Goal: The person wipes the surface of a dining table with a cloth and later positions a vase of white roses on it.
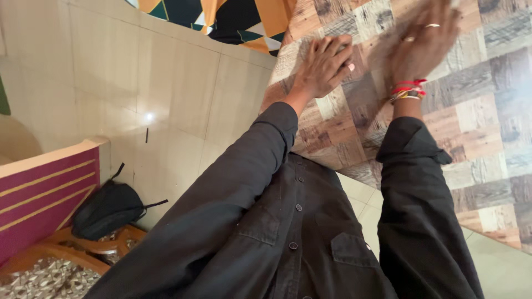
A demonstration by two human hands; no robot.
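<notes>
Two hands lie spread on the wood-patterned sheet (476,116): our left hand (324,66) presses flat, gripping nothing, and our right hand (421,44) (blurred, ringed) looks open and empty too. We'd best keep palms flat, pressing evenly. The black bag (105,210) on the floor shows no contents.

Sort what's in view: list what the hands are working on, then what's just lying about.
In hand:
left hand, flat on the wood-patterned sheet
right hand, blurred, over the same sheet

Lying about:
black bag on the floor
maroon striped furniture
orange and teal patterned cloth
</notes>
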